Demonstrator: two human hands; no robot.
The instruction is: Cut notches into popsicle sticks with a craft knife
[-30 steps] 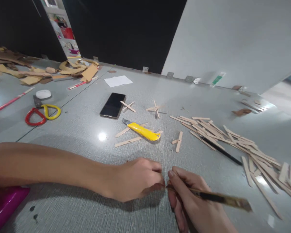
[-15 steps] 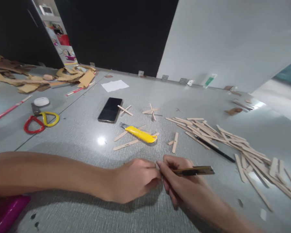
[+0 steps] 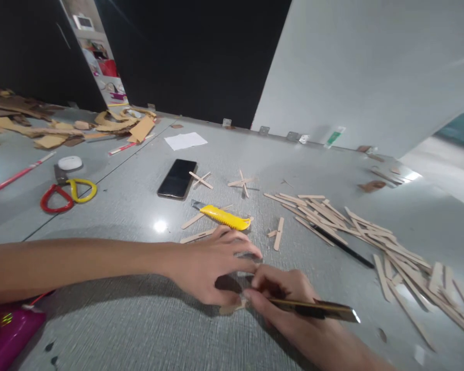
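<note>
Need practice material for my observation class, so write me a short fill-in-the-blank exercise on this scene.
1. The gold-coloured tool is held in the person's ____ hand.
2. The snap-blade cutter lying on the table has a ____ handle.
3. One loop of the scissors is yellow; the other is ____.
4. Two crossed sticks lie at the edge of a dark-screened ____.

Missing words: right; yellow; red; phone.
</note>
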